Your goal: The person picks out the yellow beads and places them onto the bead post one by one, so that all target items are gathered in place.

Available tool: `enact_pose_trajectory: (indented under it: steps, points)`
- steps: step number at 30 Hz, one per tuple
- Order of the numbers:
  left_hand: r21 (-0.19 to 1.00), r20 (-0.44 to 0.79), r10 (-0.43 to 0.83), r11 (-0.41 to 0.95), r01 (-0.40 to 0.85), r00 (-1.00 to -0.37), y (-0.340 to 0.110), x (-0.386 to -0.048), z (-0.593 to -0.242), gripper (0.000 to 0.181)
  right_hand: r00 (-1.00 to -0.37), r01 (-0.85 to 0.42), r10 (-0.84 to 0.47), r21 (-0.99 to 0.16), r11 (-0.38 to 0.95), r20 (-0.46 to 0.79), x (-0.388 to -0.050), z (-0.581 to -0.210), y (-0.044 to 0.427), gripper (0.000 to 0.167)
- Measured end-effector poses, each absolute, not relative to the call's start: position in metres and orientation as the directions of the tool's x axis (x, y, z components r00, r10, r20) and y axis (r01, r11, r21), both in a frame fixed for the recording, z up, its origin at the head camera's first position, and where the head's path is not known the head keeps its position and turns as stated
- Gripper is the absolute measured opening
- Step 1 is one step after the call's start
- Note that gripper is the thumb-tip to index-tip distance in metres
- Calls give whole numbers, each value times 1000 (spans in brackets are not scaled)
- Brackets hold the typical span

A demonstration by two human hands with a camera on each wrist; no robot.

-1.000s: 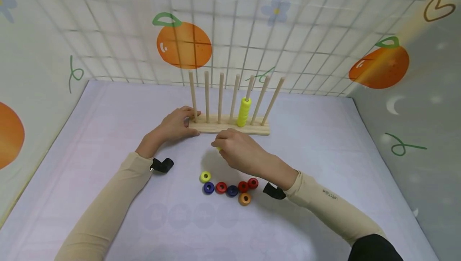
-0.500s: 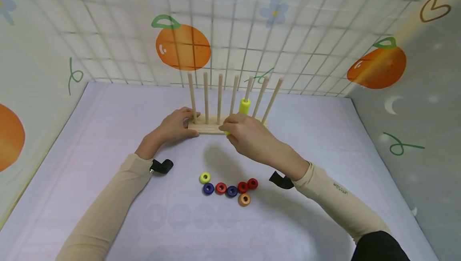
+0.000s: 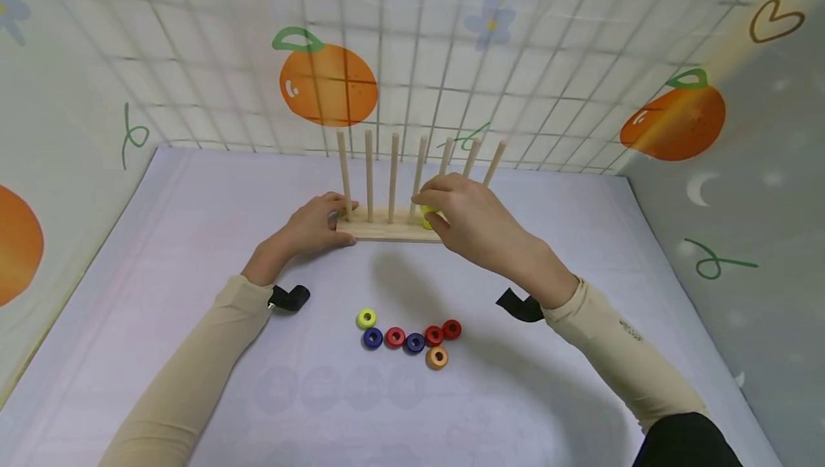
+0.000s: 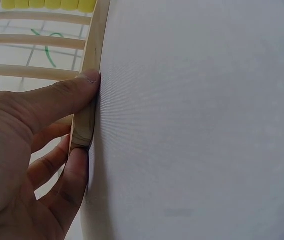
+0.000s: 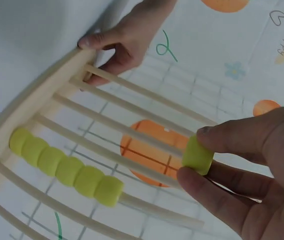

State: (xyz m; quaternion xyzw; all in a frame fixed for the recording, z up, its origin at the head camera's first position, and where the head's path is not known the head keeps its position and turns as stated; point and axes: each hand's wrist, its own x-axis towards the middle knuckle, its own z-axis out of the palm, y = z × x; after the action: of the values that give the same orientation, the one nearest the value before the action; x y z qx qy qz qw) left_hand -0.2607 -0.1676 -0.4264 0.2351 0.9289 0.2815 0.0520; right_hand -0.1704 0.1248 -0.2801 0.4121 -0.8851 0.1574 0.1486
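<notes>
My left hand [image 3: 312,225] grips the left end of a wooden peg rack [image 3: 380,234], thumb on the front of its base and fingers behind, as the left wrist view also shows. Upright pegs rise from the base in a row. On the fifth peg from the left is a stack of yellow beads [image 5: 64,167]. In the right wrist view, my right hand [image 5: 267,170] pinches one more yellow bead [image 5: 198,156] between thumb and fingers, apart from the stack. From the head, that right hand covers most of the stack and the rack's right end.
Loose beads lie on the white tabletop in front of the rack: a yellow bead [image 3: 366,326], two blue ones, several red ones and an orange bead [image 3: 437,367]. A wire grid [image 3: 412,94] behind a printed sheet stands at the back.
My right hand has moved up and to the right with the yellow bead, from in front of the base to the stacked peg. The left hand stays on the rack.
</notes>
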Motion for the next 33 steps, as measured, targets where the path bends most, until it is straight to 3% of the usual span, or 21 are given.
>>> enact_pose_trajectory:
  steps: [33]
  points:
    - [563, 9, 458, 732, 383, -889, -169, -263, -430, 70, -653, -717, -594, -131, 685, 470, -198, -236, 142, 27]
